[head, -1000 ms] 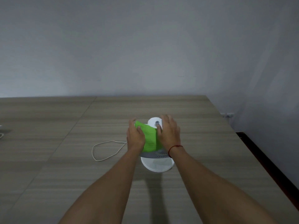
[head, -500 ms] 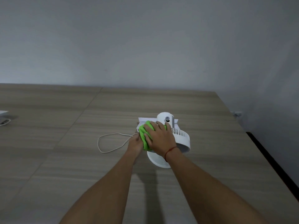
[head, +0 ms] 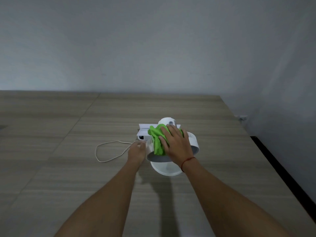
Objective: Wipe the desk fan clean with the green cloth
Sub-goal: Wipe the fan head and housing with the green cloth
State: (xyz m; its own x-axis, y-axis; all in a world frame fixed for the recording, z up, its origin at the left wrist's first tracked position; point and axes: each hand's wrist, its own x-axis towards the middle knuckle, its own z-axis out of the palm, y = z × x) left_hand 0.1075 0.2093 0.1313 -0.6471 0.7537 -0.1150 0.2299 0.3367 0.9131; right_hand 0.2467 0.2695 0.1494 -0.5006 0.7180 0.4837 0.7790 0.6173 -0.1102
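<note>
A white desk fan point(head: 192, 142) stands on the wooden table point(head: 68, 168), its round head tilted back over a round base point(head: 164, 169). The green cloth point(head: 156, 142) lies bunched on top of the fan head. My right hand point(head: 176, 145) lies flat on the cloth and presses it against the fan, fingers spread. At the left rim of the fan head, my left hand point(head: 136, 151) steadies the fan, its fingertips touching the grille edge.
The fan's white cord point(head: 106, 151) loops on the table to the left. A white rectangular piece point(head: 144, 131) lies behind the fan. The table's right edge point(head: 266, 158) runs close by, with dark floor and a grey wall beyond.
My right hand and the cloth have slid rightward across the fan head. My left hand has moved to the fan's left rim. The view has shifted slightly.
</note>
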